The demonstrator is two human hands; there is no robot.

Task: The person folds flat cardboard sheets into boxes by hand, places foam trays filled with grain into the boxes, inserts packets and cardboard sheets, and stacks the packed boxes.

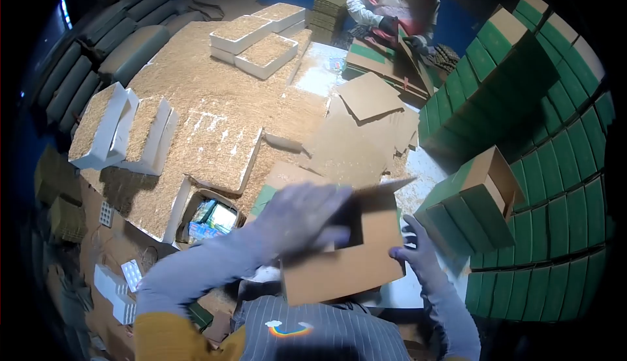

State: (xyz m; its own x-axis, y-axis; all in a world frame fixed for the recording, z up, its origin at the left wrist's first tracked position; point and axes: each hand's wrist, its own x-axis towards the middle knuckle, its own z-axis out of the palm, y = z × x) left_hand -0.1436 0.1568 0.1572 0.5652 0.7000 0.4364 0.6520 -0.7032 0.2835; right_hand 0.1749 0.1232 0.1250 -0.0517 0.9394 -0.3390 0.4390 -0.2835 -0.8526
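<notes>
A brown cardboard box [346, 269] stands in front of my body, its upper flaps raised and its inside dark. My right hand [418, 250], in a light purple glove, grips the box's right side, with the thumb at the edge and the other fingers curled. Blurred by motion, my gloved left hand [304, 214] is over the box's left part with thumb and fingers apart. Whether it touches a flap I cannot tell. Beyond the left hand lies a flat cardboard piece with a green patch [266, 198].
Stacked green boxes [548, 191] line the right, with an open-topped box [480, 198] nearer. Sawdust-like material [196, 100] covers the table, where white trays [264, 57] stand. Loose cardboard sheets [353, 139] lie mid-table. A co-worker [398, 2] handles cardboard at the back. A bin of packets [212, 217] sits left.
</notes>
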